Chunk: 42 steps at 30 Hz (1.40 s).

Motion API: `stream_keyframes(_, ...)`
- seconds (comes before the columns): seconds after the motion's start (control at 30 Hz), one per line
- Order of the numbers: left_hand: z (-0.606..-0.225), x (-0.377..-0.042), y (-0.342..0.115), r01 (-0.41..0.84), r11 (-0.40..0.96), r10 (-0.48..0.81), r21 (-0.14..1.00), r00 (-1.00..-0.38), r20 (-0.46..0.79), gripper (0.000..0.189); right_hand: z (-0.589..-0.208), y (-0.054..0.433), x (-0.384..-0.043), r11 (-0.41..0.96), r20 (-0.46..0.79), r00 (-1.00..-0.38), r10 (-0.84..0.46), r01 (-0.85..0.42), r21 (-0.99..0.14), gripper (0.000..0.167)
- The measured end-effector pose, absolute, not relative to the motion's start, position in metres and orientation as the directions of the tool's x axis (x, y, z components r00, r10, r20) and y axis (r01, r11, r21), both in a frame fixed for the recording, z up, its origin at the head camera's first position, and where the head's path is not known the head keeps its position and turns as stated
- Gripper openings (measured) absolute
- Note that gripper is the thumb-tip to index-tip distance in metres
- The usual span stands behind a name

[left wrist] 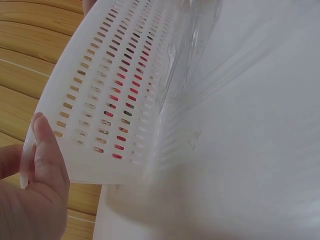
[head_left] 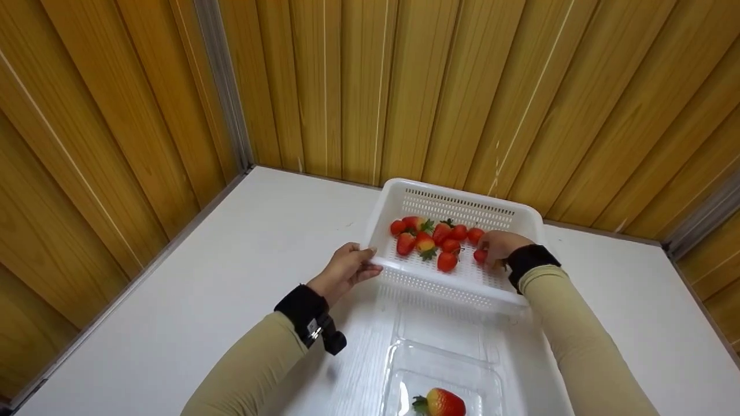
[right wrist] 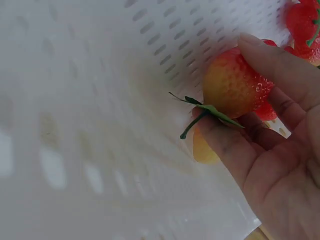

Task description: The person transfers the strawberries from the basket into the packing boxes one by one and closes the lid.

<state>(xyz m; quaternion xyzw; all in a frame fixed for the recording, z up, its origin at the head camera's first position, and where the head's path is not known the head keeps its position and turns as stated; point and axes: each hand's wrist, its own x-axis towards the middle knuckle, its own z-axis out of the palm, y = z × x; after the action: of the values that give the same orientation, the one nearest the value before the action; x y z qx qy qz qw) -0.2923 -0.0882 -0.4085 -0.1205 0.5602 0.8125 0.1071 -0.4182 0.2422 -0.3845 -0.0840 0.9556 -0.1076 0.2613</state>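
My left hand (head_left: 345,268) pinches the near left corner of a white slotted plastic basket (head_left: 451,281). Up close in the left wrist view, the thumb and fingers (left wrist: 47,160) straddle the basket's rim. Inside the basket, at its right side, my right hand (head_left: 502,245) holds a strawberry (right wrist: 231,82) between thumb and fingers; it is red and yellow with a green stem. Another yellowish fruit (right wrist: 204,147) shows partly behind those fingers. Several red strawberries (head_left: 425,241) lie on the basket floor to the left of the right hand.
In front of the basket a clear plastic container (head_left: 445,352) stands on the white table (head_left: 277,231), with one strawberry (head_left: 446,403) in it. Wood-look panels (head_left: 358,86) rise behind the table and along its left side.
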Motion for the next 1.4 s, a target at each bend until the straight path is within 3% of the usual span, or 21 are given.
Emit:
stream_keyframes(0.3, -0.408, -0.289, -0.09, -0.318, -0.343, 0.026, 0.884, -0.944, -0.33, 0.018, -0.371, 0.237, -0.419, 0.932, -0.382, -0.881, -0.278, -0.15, -0.331, 0.047)
stream_keyframes(0.63, -0.413, -0.289, -0.089, -0.326, -0.362, 0.043, 0.873, -0.942, -0.333, 0.019, -0.327, 0.235, -0.41, 0.835, -0.129, -0.902, -0.412, -0.317, -0.449, 0.048)
stream_keyframes(0.9, -0.412, -0.294, -0.093, -0.307, -0.352, 0.041, 0.884, -0.949, -0.313, 0.02, -0.286, 0.232, -0.37, 0.799, -0.012, -0.868, -0.496, -0.451, -0.397, 0.04)
stream_keyframes(1.0, -0.411, -0.291, -0.098, -0.307, -0.268, 0.063, 0.913, -0.952, -0.301, 0.031, -0.275, 0.234, -0.349, 0.785, 0.024, -0.855, -0.517, -0.486, -0.385, 0.041)
stream_keyframes(1.13, -0.414, -0.274, -0.104, -0.332, -0.044, 0.157, 0.942, -0.934, -0.322, 0.049, -0.276, 0.232, -0.313, 0.757, 0.061, -0.83, -0.554, -0.533, -0.379, 0.043)
stream_keyframes(1.27, -0.417, -0.25, -0.106, -0.329, 0.188, 0.288, 0.925, -0.882, -0.373, 0.044, -0.287, 0.223, -0.271, 0.702, 0.062, -0.759, -0.648, -0.627, -0.337, 0.04)
stream_keyframes(1.4, -0.416, -0.232, -0.103, -0.285, 0.311, 0.383, 0.907, -0.836, -0.394, 0.044, -0.302, 0.216, -0.234, 0.629, 0.02, -0.671, -0.741, -0.705, -0.329, 0.037)
